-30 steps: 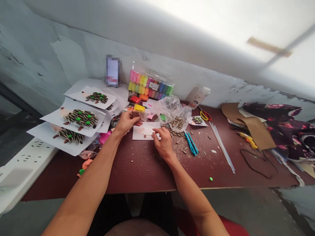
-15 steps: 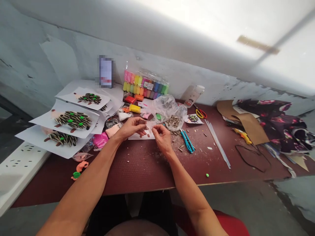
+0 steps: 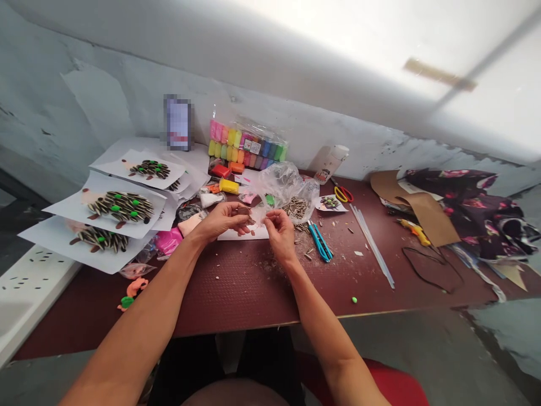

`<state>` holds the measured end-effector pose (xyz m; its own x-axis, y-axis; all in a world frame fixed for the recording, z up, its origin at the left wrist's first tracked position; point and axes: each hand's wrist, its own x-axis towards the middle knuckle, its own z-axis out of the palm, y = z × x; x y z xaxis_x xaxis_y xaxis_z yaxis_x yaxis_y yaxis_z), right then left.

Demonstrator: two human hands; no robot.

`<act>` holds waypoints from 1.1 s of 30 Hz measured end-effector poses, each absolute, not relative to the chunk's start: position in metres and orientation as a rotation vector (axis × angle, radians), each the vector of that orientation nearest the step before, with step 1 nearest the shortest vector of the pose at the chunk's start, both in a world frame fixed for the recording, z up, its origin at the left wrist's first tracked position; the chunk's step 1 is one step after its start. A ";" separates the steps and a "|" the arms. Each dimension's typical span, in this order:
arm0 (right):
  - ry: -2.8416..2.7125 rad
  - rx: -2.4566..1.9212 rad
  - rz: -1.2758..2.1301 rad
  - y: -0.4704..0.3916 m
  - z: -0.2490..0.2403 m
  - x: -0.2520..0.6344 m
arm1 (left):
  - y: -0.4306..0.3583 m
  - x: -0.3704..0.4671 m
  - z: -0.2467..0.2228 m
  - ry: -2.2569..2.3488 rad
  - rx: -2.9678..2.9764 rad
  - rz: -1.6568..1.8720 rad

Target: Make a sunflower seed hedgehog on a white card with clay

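My left hand is closed, fingers curled round what looks like a small clear plastic bag with something dark brown in it. At the bag's other side, the thumb and fingers of my right hand are pinched together on it. Below both hands a white sheet of paper lies on the table, with small brown pieces on it, partly covered by my fingers. Sunflower seeds fill an open clear bag just beyond my right hand, and some are spilled beside it. A teal utility knife lies to the right.
Sheets with seed hedgehogs are stacked at left by a white power strip. Coloured clay packs lean on the wall. Scissors, clear glue sticks, a yellow glue gun and a white bottle stand or lie at right.
The whole view has shifted slightly, so things appear a little further left. Both hands stay together over the paper, with only slight finger movement.
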<state>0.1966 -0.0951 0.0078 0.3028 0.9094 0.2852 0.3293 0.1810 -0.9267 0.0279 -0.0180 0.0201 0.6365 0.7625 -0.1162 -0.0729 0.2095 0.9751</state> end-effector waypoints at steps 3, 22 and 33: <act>-1.387 -1.411 0.445 -0.099 0.011 0.194 | -0.017 0.028 0.021 0.719 1.219 0.649; -1.315 -1.421 0.740 -0.091 -0.006 0.206 | -0.018 0.029 0.017 0.588 1.302 0.663; -1.379 -1.433 0.728 -0.094 0.000 0.204 | -0.018 0.032 0.012 0.638 1.266 0.667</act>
